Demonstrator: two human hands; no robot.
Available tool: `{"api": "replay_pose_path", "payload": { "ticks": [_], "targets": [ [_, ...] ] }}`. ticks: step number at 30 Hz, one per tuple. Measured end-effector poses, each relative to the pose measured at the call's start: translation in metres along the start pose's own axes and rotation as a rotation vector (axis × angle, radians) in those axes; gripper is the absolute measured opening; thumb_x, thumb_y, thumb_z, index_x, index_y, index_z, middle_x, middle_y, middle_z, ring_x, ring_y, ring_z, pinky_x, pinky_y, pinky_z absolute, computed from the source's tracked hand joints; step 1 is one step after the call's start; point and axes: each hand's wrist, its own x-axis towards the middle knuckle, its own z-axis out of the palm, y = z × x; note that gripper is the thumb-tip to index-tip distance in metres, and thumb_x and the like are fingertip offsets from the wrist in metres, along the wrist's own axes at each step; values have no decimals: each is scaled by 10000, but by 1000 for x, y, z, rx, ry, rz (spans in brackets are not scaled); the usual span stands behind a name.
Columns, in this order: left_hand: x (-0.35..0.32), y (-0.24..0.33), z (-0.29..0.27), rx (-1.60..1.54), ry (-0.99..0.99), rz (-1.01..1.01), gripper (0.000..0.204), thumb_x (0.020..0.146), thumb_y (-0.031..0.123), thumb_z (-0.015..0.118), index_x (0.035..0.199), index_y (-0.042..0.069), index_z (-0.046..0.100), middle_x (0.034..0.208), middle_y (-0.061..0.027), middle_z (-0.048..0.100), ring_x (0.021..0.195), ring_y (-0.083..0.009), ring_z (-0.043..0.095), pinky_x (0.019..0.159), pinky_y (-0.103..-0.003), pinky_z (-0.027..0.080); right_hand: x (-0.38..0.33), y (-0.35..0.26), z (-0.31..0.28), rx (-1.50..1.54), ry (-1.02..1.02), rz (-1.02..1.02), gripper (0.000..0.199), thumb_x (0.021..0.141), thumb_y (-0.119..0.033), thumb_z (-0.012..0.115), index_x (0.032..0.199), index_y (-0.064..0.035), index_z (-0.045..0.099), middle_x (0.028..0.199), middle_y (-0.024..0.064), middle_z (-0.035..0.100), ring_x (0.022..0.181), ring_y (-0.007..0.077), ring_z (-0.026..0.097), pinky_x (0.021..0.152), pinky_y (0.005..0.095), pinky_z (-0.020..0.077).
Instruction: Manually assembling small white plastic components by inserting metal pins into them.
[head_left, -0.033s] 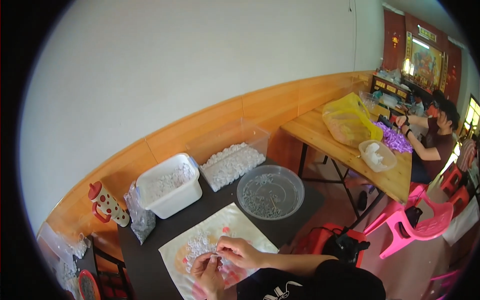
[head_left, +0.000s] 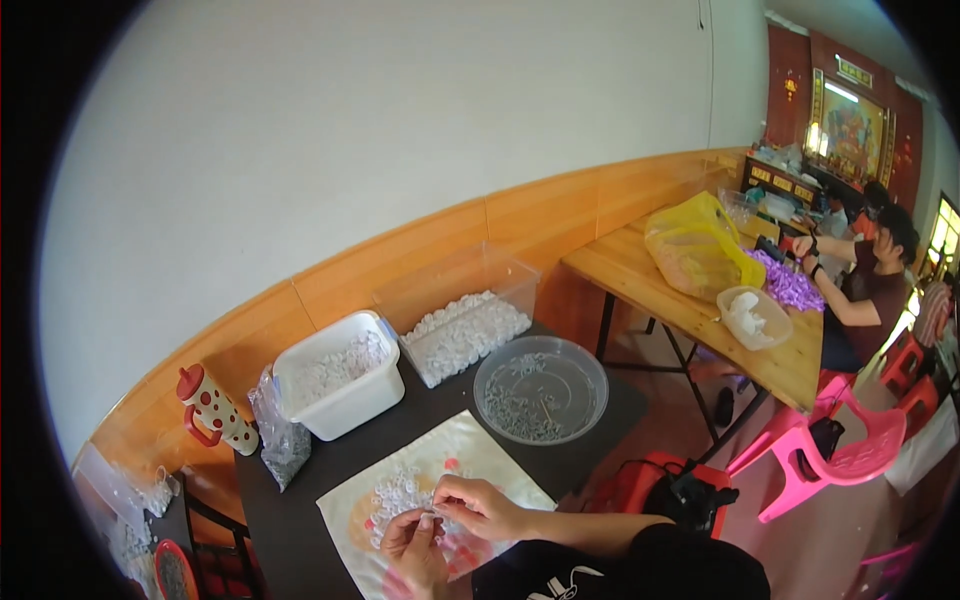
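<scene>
Above a pale cloth with a pink and orange pattern, my left hand and my right hand meet fingertip to fingertip. A tiny whitish piece shows at the left fingertips, too small to name. The right thumb and fingers pinch close against it; what they hold, if anything, is hidden. Beside my hands lies a loose pile of small white ring-like pieces on the cloth. Farther right, a round clear tray holds many small grey pieces and a thin stick.
Along the wall stand a spotted tumbler, a bag of grey pieces, a white tub and a clear bin of white pieces. At right are a wooden table, a pink chair and a person working on purple pieces.
</scene>
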Motion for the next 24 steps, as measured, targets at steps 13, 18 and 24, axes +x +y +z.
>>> {"api": "replay_pose_path", "payload": {
  "ticks": [13, 18, 24],
  "targets": [
    [-15, 1, 5, 102, 118, -3, 159, 870, -116, 635, 988, -34, 704, 856, -121, 704, 677, -178, 638, 610, -272, 524, 4, 0, 6, -60, -76, -29, 45, 937, -27, 610, 935, -15, 567, 836, 129, 561, 726, 279, 587, 651, 353, 466],
    [-7, 15, 17, 170, 66, -103, 213, 863, -112, 649, 1063, -59, 703, 933, -118, 715, 790, -170, 681, 694, -274, 545, 5, 1, -18, -13, -31, 158, 10, 967, -14, 596, 971, -23, 598, 882, 35, 592, 750, 75, 542, 660, 224, 440],
    [-11, 16, 17, 25, 36, -61, 249, 889, -106, 642, 1118, -27, 700, 940, -111, 725, 810, -181, 708, 671, -262, 552, 12, -5, -15, 4, -145, 112, 22, 987, 24, 546, 968, 18, 556, 895, 63, 604, 742, 80, 554, 650, 207, 440]
  ]
}}
